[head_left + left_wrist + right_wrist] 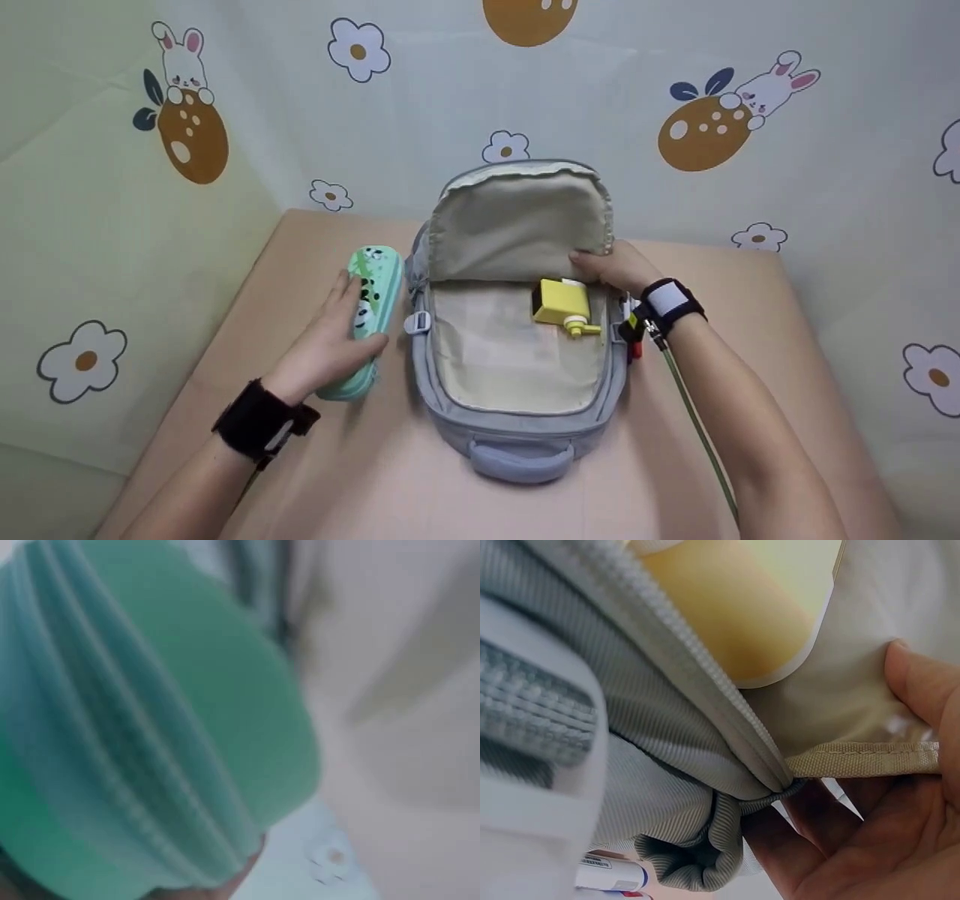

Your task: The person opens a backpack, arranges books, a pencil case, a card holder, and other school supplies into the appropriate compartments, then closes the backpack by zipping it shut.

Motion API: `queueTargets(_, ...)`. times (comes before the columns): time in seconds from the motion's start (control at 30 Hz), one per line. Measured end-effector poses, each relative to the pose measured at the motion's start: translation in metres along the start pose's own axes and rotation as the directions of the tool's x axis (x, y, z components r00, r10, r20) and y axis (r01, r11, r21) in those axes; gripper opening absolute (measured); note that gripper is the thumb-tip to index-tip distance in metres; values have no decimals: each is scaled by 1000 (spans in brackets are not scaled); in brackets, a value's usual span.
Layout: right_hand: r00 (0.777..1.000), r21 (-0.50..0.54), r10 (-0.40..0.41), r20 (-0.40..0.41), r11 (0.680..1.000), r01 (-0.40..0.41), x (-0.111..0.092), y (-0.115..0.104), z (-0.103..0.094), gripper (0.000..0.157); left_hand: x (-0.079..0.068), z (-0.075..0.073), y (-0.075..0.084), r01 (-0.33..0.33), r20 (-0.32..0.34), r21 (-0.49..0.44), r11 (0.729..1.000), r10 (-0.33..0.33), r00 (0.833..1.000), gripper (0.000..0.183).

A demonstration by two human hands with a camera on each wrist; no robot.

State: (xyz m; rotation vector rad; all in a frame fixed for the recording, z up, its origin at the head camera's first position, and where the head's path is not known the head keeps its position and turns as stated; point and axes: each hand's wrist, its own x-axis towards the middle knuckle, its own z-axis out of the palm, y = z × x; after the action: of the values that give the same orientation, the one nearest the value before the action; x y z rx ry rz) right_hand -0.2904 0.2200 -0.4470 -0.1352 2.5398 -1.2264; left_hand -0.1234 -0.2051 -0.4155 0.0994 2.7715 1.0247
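Note:
A mint-green pencil case (382, 292) with panda pictures is gripped by my left hand (326, 345), thumb on its near side and fingers over the far side. In the left wrist view the zipped end of the pencil case (172, 727) fills much of the picture. The grey backpack (442, 405) lies on its back with its front flap (517, 225) folded up. My right hand (619, 266) pinches the flap's right edge, thumb inside (922, 682) and fingers behind. A yellow boxy item (566, 300) with a small spout-like arm lies inside the backpack.
Pens (615, 874) show by the backpack's right side pocket. A carry handle (521, 461) faces me, and a buckle (417, 322) sits on the left side. Patterned cloth walls (420, 112) stand behind and beside the table (697, 450).

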Motion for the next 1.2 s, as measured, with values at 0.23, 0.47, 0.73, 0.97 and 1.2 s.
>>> queueTargets(0.23,1000,14,3,4,1000,-3,-3,-2,-1,55,-25,30,42,-155,237,33,987,143,961,98)
queueTargets(0.47,1000,23,-2,7,1000,1,-5,-4,-4,59,14,70,72,-234,315,136,963,182,932,96)
queueTargets(0.73,998,83,-57,-28,995,59,-6,-9,-5,65,60,95,92,-171,300,188,967,109,948,97)
queueTargets(0.97,989,106,-108,-105,987,119,-12,-16,-7,65,76,108,96,-147,243,222,964,91,966,99)
queueTargets(1.2,977,134,-164,-133,974,182,-18,-20,-6,58,89,119,96,-128,161,263,956,87,983,98)
